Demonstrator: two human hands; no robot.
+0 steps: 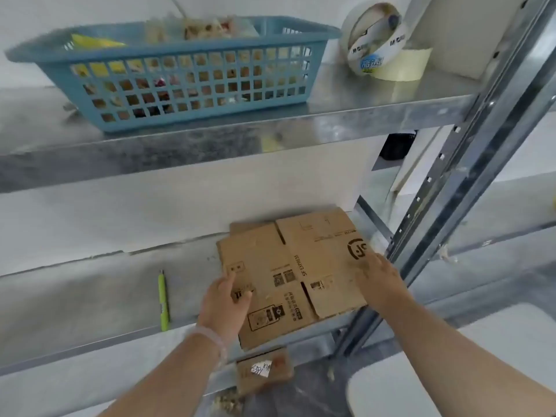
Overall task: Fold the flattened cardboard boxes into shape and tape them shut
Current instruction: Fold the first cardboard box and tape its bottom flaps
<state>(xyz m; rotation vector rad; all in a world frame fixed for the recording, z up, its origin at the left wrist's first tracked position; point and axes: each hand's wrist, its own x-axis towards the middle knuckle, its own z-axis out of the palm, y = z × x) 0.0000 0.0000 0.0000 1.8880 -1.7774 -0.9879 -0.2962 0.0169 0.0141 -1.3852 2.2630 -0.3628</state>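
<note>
A flattened brown cardboard box (288,266) with black print lies on the lower metal shelf (105,296), on top of another flat piece of cardboard (243,227). My left hand (224,305) holds its left edge, thumb on top. My right hand (380,279) grips its right edge near the round logo. Two rolls of tape (379,43) stand on the upper shelf at the right, one leaning on the other.
A blue plastic basket (180,76) full of small items sits on the upper shelf (210,136). A green pen (163,299) lies left of the box. A grey upright post (469,188) stands at the right. A small taped box (264,371) sits below.
</note>
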